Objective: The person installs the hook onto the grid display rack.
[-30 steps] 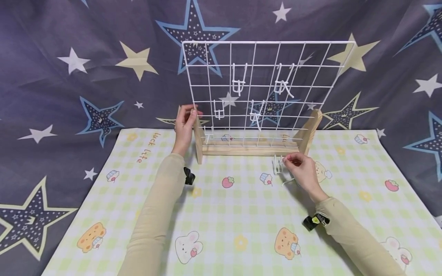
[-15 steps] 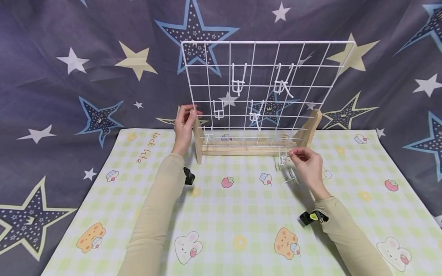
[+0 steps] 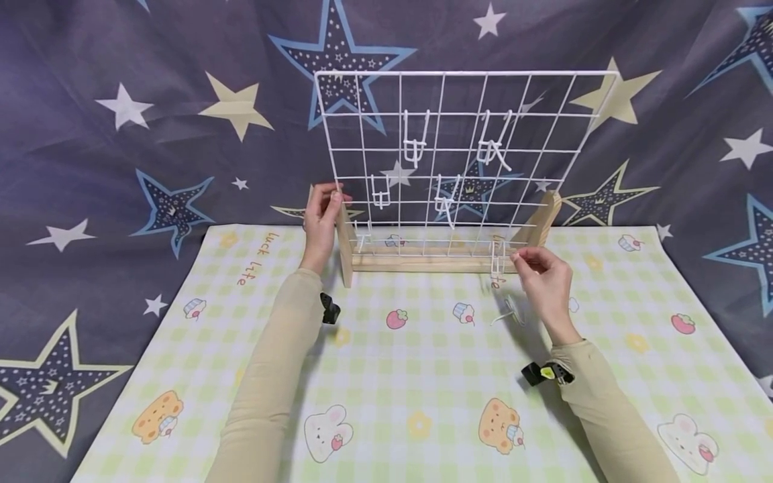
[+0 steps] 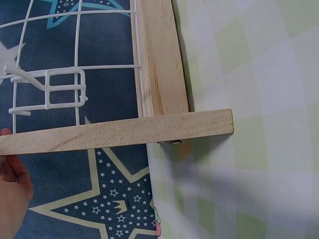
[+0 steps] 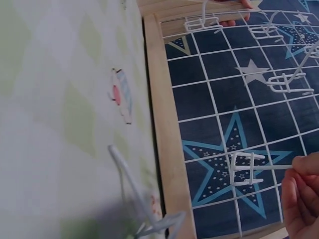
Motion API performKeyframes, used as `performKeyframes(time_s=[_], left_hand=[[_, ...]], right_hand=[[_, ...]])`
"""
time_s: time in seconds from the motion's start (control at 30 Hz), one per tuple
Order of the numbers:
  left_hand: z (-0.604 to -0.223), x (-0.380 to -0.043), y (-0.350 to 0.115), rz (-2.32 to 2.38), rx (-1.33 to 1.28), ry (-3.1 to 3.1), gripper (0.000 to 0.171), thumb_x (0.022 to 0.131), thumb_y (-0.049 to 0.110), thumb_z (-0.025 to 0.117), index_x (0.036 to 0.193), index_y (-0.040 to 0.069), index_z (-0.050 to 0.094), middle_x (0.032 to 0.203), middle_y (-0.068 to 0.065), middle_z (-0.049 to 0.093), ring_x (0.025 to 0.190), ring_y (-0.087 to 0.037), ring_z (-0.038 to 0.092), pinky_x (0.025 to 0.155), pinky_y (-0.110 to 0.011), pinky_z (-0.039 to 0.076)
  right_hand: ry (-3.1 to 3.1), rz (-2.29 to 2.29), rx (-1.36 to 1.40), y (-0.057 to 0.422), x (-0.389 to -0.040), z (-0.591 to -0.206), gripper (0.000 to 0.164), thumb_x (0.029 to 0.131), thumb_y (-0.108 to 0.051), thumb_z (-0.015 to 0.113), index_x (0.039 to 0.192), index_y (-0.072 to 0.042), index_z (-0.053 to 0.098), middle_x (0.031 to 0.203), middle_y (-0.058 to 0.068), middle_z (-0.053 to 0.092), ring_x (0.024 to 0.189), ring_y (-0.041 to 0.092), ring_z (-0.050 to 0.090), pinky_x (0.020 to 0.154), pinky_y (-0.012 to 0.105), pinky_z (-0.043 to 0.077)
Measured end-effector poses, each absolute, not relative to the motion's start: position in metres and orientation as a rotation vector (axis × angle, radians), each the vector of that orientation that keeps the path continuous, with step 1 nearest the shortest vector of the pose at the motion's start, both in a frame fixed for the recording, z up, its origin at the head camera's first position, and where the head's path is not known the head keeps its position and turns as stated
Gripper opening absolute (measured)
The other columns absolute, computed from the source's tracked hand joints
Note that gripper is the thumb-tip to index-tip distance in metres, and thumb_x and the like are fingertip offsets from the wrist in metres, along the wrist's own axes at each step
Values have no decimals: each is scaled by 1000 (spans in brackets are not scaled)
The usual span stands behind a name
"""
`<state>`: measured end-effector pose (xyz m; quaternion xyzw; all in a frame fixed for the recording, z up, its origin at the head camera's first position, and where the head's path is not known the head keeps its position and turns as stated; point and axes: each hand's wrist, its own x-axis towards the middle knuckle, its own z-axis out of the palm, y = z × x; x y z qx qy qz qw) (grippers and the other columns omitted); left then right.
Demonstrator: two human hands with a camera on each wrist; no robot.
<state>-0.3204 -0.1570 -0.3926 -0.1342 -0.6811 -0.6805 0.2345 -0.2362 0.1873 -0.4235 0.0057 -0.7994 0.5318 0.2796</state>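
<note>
A white wire grid leans back in a wooden stand. My left hand grips the stand's left wooden upright, with thumb in front; in the left wrist view the fingers show at that upright's edge. Low at the grid's right side, my right hand pinches a white wire hook by its prong. In the right wrist view this hook overlaps the lower grid wires, its bracket end toward the grid. Several similar hooks hang on the grid, one of them an upper-row hook.
A loose white hook lies on the checked tablecloth below my right hand. The stand's wooden base bar runs along the grid's foot. A dark star-print curtain hangs behind.
My right hand has moved up and slightly right with the hook, from in front of the base bar to the grid's lower right. The loose hook is now uncovered. My left hand stays put.
</note>
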Motion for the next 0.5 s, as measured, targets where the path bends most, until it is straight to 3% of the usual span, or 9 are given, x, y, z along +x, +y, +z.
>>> performKeyframes(time_s=[0.13, 0.23, 0.5], left_hand=[[-391, -321, -157, -1866, -368, -1871, 25, 101, 4, 47, 116, -17, 49, 105, -37, 59, 101, -43, 55, 80, -27, 46], [-391, -321, -157, -1862, -367, -1880, 25, 101, 4, 47, 115, -16, 50, 105, -37, 59, 102, -43, 55, 79, -27, 46], [-392, -321, -157, -1877, -364, -1870, 27, 100, 4, 47, 116, -18, 48, 104, -37, 59, 102, -45, 54, 77, -27, 46]], right_hand=[[-2104, 1431, 31, 182, -232, -409, 9, 83, 8, 65, 88, 15, 66, 79, 20, 67, 63, 2, 56, 59, 11, 45], [-2060, 1448, 44, 187, -241, -415, 11, 84, 2, 69, 87, 12, 68, 76, 5, 69, 64, 1, 56, 62, 12, 46], [-1946, 1466, 98, 176, -235, -390, 4, 83, 10, 65, 83, 13, 66, 76, 8, 66, 64, 2, 57, 62, 13, 47]])
